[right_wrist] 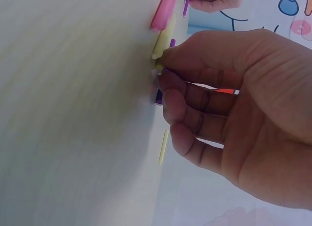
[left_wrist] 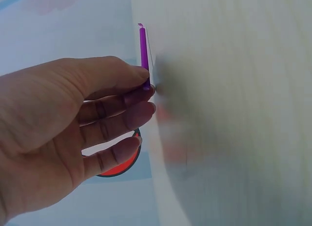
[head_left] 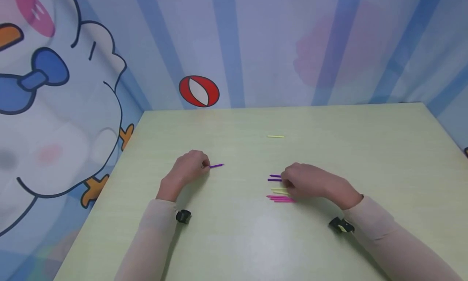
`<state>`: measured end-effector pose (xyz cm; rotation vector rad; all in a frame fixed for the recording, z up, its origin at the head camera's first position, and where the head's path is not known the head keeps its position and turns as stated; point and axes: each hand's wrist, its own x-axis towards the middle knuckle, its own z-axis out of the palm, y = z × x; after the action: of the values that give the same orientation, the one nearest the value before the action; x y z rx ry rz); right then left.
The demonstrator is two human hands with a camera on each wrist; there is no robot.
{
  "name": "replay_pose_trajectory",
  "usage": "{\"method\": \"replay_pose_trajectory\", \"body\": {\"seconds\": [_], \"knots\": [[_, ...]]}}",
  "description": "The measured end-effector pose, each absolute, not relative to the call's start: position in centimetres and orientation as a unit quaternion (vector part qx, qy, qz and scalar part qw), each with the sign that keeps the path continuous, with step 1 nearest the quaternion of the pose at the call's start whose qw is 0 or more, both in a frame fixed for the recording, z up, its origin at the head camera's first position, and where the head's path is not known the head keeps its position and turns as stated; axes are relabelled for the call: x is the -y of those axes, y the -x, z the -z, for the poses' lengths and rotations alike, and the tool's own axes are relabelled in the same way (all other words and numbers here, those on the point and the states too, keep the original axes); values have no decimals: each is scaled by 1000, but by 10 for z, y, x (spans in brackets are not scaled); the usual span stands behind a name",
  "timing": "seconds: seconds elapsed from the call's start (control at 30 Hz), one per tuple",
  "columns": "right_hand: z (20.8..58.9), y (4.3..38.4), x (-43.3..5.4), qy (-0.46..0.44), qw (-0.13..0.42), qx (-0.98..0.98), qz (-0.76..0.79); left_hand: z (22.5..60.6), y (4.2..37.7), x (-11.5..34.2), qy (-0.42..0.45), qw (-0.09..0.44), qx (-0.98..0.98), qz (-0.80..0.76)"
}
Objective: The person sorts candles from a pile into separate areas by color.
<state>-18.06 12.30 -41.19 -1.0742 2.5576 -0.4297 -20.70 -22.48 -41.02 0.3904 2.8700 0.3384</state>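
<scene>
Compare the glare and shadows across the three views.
Head view: a pale glare on the table, near its front, and soft shadows by the left hand and right hand; left wrist view: a broad, soft-edged shadow on the table beside the left hand; right wrist view: a similarly blurry-edged shadow on the table beside the right hand.

table (head_left: 234, 147): pale yellow-green, glossy | wall (head_left: 270, 49): blue-striped, ball print (head_left: 199, 91), cartoon figure (head_left: 73, 155) left
</scene>
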Motion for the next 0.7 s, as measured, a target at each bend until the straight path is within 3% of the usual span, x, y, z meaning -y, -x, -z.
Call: {"method": "replay_pose_trajectory", "body": {"seconds": [0.7], "knots": [[413,179,-123,391,147,-897,145,411,201,229,-123,96,-981,-112]]}}
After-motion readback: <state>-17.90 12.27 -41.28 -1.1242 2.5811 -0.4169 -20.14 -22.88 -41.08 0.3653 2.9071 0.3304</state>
